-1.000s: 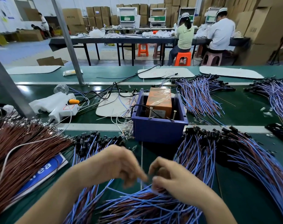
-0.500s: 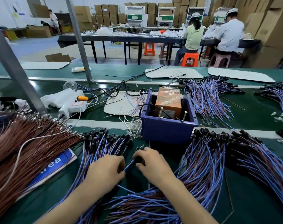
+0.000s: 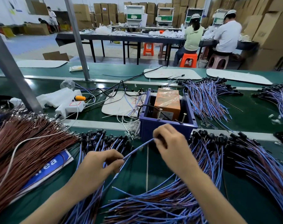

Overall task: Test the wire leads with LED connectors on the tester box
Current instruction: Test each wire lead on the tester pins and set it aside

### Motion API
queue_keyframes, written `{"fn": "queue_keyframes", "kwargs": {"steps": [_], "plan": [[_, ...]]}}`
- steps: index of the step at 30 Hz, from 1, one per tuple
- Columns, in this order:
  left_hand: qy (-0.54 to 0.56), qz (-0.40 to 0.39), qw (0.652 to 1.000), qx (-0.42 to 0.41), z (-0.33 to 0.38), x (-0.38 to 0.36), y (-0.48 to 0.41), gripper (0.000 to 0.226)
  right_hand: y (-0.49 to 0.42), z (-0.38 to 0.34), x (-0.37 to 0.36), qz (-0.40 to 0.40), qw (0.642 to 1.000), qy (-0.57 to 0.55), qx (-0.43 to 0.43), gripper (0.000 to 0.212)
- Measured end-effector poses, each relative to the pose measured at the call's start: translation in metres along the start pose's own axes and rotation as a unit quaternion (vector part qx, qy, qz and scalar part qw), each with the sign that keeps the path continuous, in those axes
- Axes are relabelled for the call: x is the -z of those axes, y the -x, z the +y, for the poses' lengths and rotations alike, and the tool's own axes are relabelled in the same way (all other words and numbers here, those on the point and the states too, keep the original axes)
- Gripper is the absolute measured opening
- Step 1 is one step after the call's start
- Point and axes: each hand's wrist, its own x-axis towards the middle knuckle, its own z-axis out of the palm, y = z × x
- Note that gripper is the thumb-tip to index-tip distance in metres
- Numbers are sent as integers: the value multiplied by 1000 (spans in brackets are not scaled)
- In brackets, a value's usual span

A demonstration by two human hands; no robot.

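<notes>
Your left grip (image 3: 100,165) and right grip (image 3: 171,143) each pinch one blue wire lead (image 3: 137,147), held just before the tester box (image 3: 167,102), apparently not yet on it. Piles (image 3: 218,156) on the counter (image 3: 250,120) look largely untested.

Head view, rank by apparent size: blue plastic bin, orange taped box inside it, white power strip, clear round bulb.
1. blue plastic bin
2. orange taped box and white power strip, too alike to rank
3. clear round bulb

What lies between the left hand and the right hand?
In the head view, one blue wire lead stretches between them, pinched by the left hand and held by the right hand; under it is bare green belt.
</notes>
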Motion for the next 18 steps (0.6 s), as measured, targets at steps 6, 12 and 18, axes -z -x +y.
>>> {"fn": "queue_keyframes", "kwargs": {"steps": [6,12,18], "plan": [[172,-122,972,104,12,12,10,12,9,53,55,77,993,45,-78,24],[164,-164,968,98,34,17,7,16,19,93,73,100,976,110,-157,26],[-40,-114,993,-8,61,4,-2,7,23,29,56,17,990,-13,-142,30]]}}
